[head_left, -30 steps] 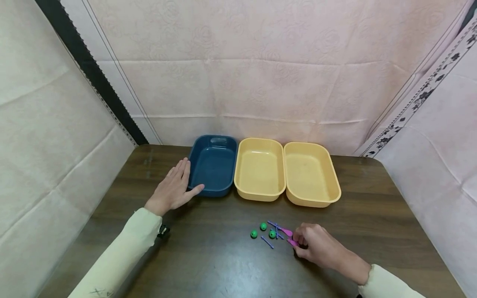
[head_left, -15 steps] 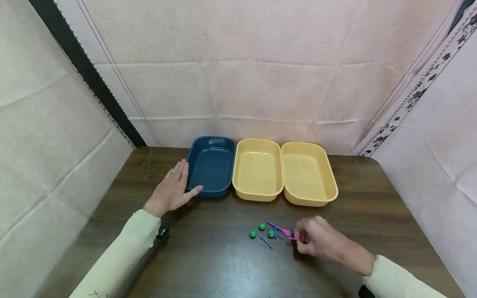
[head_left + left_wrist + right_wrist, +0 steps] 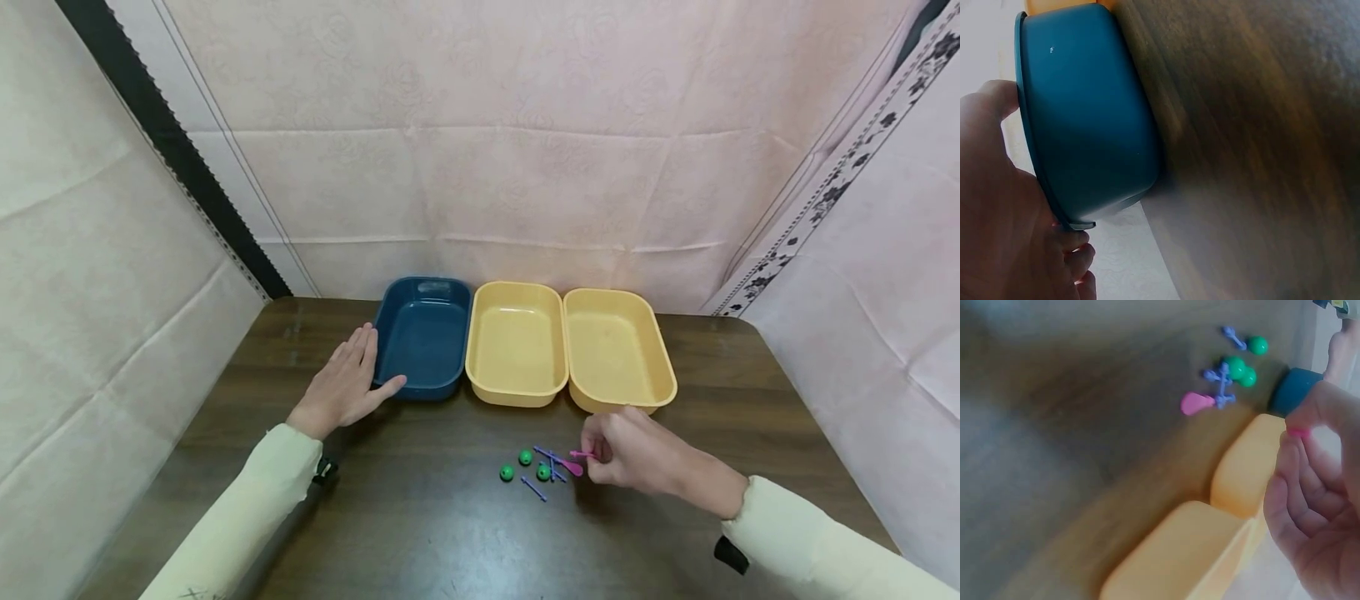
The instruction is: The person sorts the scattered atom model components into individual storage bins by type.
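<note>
My right hand [image 3: 637,452] pinches a small pink piece [image 3: 582,454] between thumb and fingertips, raised beside the front of the right yellow tub. Only a bit of this piece shows in the right wrist view. On the table to its left lie another pink, paddle-shaped piece [image 3: 1196,403], several thin purple sticks [image 3: 534,489] with knobbed ends, and 3 round green beads [image 3: 507,473]. My left hand [image 3: 339,385] rests against the blue tub [image 3: 423,342], its fingers extended along the left rim and the thumb at the front corner.
A middle yellow tub [image 3: 517,343] and a right yellow tub [image 3: 618,350] stand beside the blue one in a row at the back of the brown wooden table [image 3: 420,517]. A pale cloth [image 3: 480,183] hangs behind, with more cloth at both sides.
My right hand has picked the pink piece up off the table and moved it away from me, toward the right yellow tub. The left hand stays at the blue tub.
</note>
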Motion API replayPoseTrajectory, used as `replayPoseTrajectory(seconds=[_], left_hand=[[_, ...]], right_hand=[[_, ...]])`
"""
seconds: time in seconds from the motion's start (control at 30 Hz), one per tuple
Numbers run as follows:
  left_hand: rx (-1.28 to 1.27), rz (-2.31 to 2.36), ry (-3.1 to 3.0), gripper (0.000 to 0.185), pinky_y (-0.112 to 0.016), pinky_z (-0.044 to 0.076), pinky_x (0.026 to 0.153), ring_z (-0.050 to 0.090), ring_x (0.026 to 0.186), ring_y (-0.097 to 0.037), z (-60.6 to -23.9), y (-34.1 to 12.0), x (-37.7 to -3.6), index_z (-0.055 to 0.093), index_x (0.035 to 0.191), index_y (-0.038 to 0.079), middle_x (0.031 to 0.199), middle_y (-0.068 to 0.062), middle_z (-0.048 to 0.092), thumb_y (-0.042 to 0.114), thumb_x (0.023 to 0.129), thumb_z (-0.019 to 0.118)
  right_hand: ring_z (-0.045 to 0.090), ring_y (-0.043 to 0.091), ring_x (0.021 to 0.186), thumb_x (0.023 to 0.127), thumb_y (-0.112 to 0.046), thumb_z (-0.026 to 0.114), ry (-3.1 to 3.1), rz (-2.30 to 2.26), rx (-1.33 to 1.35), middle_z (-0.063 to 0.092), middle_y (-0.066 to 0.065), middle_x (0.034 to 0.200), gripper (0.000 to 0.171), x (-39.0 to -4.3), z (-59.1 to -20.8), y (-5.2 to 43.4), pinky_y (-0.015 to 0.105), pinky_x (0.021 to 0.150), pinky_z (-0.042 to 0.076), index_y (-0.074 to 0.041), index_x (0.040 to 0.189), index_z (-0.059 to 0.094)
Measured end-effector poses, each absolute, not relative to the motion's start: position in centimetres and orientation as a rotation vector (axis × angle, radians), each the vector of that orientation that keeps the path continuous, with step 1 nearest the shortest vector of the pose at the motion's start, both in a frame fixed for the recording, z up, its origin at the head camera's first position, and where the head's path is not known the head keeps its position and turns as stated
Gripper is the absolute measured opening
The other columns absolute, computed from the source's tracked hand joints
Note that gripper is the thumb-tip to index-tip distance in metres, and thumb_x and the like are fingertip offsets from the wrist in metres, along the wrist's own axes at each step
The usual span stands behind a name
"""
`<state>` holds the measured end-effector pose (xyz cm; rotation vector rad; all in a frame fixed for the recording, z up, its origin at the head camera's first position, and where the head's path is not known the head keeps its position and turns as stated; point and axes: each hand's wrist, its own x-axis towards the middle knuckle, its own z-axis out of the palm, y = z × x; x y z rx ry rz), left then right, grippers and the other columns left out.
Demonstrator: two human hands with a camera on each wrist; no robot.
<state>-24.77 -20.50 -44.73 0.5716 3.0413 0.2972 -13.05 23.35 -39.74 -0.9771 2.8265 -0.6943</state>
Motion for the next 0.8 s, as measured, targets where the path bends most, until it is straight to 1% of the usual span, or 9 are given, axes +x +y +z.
replayPoseTrajectory(seconds=[0.27, 0.5, 0.7, 0.8], left_hand=[[0.580, 0.291, 3.040, 0.103, -0.061, 0.016, 0.133, 0.013, 0.163, -0.048, -44.6, -20.5, -24.7, 0.010, 0.165, -0.010, 0.176, -0.028, 0.009, 0.067, 0.105, 0.043], [0.575, 0.287, 3.042, 0.103, -0.062, 0.016, 0.132, 0.013, 0.163, -0.048, -44.6, -20.7, -24.8, 0.010, 0.165, -0.010, 0.176, -0.029, 0.009, 0.067, 0.105, 0.044], [0.572, 0.292, 3.042, 0.103, -0.062, 0.017, 0.132, 0.013, 0.163, -0.048, -44.6, -20.7, -24.7, 0.010, 0.166, -0.009, 0.176, -0.028, 0.009, 0.067, 0.104, 0.044], [0.573, 0.296, 3.040, 0.103, -0.061, 0.017, 0.132, 0.013, 0.163, -0.047, -44.6, -20.6, -24.7, 0.011, 0.166, -0.008, 0.176, -0.027, 0.009, 0.067, 0.104, 0.044]], right_hand=[[0.050, -0.004, 0.062, 0.080, -0.005, 0.082, 2.856, -0.647, -1.034, 0.060, -0.015, 0.069, 0.020, -15.2, -37.2, 21.8, 0.016, 0.054, 0.050, -0.020, 0.077, 0.068], [0.050, -0.002, 0.061, 0.080, -0.006, 0.081, 2.874, -0.594, -1.091, 0.059, -0.013, 0.066, 0.019, -17.7, -35.2, 20.1, 0.017, 0.054, 0.048, -0.018, 0.075, 0.067], [0.053, 0.002, 0.063, 0.082, -0.011, 0.083, 2.890, -0.520, -1.075, 0.064, -0.010, 0.069, 0.015, -19.7, -33.6, 18.2, 0.019, 0.059, 0.051, -0.017, 0.077, 0.070], [0.054, 0.004, 0.063, 0.082, -0.010, 0.082, 2.894, -0.499, -1.090, 0.066, -0.009, 0.070, 0.013, -20.7, -33.0, 17.3, 0.020, 0.060, 0.051, -0.016, 0.077, 0.071]])
